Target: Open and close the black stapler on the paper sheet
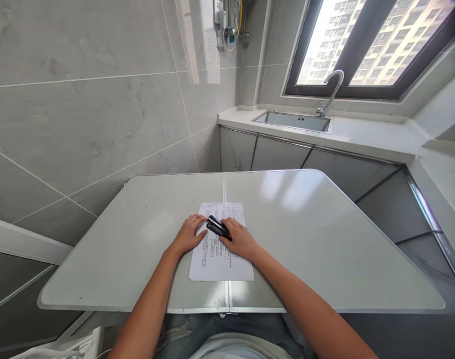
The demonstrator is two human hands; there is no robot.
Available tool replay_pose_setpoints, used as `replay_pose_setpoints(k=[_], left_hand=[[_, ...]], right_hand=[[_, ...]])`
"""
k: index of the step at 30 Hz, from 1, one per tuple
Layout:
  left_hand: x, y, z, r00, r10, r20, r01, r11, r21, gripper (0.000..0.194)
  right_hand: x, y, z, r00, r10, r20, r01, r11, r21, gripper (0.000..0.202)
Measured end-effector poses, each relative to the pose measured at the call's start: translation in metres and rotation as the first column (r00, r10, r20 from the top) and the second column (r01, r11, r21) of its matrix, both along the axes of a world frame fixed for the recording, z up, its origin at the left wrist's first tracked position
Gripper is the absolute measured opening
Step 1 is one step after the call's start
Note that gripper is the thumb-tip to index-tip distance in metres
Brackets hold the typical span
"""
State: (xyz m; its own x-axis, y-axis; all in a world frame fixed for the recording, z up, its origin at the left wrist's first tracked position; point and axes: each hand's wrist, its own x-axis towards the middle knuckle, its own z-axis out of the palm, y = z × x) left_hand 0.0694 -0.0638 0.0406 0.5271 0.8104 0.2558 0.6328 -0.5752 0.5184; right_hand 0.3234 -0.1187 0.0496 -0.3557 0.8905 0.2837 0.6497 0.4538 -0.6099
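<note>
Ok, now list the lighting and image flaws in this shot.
Head view: bright window panes, with pale glare patches on the tabletop's far right half; reflected light streaks on the tiled wall; wide-angle stretching towards the edges; print on the paper too small to read; no strong motion blur on the hands.

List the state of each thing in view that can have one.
Black handheld stapler: in the right hand, over the paper; whether its jaws meet is unclear.
Left hand: open, at the paper's edge.
White printed paper: flat, print up.
White folding table: unfolded.
Grey marbled cabinet doors: shut.
Silver curved faucet: no water visible.
</note>
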Motion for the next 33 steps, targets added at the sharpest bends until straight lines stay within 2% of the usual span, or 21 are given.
replay_pose_setpoints(k=[3, 8, 14, 19, 22, 24, 25, 28, 33], left_hand=[[0.001, -0.001, 0.003, 1.000, -0.006, -0.020, 0.006, 1.000, -0.019, 0.039], [0.002, -0.001, 0.007, 1.000, -0.021, -0.018, 0.020, 0.999, -0.044, 0.039], [0.002, 0.002, 0.002, 1.000, 0.011, -0.013, -0.012, 0.998, -0.058, 0.039], [0.005, 0.005, -0.005, 0.999, 0.011, -0.049, -0.013, 1.000, -0.027, 0.031], [0.007, 0.005, -0.006, 0.998, 0.025, -0.052, -0.025, 1.000, -0.008, 0.026], [0.008, 0.005, -0.007, 0.998, 0.039, -0.043, -0.039, 0.999, -0.001, 0.025], [0.008, 0.005, -0.007, 0.998, 0.039, -0.040, -0.039, 0.999, -0.002, 0.025], [0.008, 0.006, -0.007, 0.999, 0.048, -0.023, -0.048, 0.999, -0.023, 0.026], [0.010, 0.009, -0.008, 0.994, 0.105, 0.023, -0.103, 0.992, -0.071, 0.023]], right_hand=[[0.005, 0.005, -0.003, 0.998, -0.050, -0.038, 0.052, 0.997, 0.061, 0.027], [0.018, 0.015, 0.000, 0.969, -0.151, -0.195, 0.178, 0.975, 0.132, 0.031], [0.015, 0.029, -0.008, 0.978, -0.110, -0.178, 0.123, 0.990, 0.063, 0.030], [0.011, 0.031, -0.017, 0.971, -0.113, -0.213, 0.119, 0.993, 0.016, 0.033], [0.014, 0.029, -0.014, 0.945, -0.173, -0.279, 0.186, 0.982, 0.021, 0.038], [0.017, 0.027, -0.009, 0.915, -0.229, -0.332, 0.262, 0.963, 0.059, 0.023], [0.019, 0.027, -0.007, 0.900, -0.254, -0.354, 0.297, 0.952, 0.073, 0.023], [0.026, 0.026, 0.000, 0.874, -0.297, -0.385, 0.344, 0.937, 0.057, 0.046], [0.034, 0.029, 0.000, 0.862, -0.330, -0.384, 0.349, 0.937, -0.024, 0.048]])
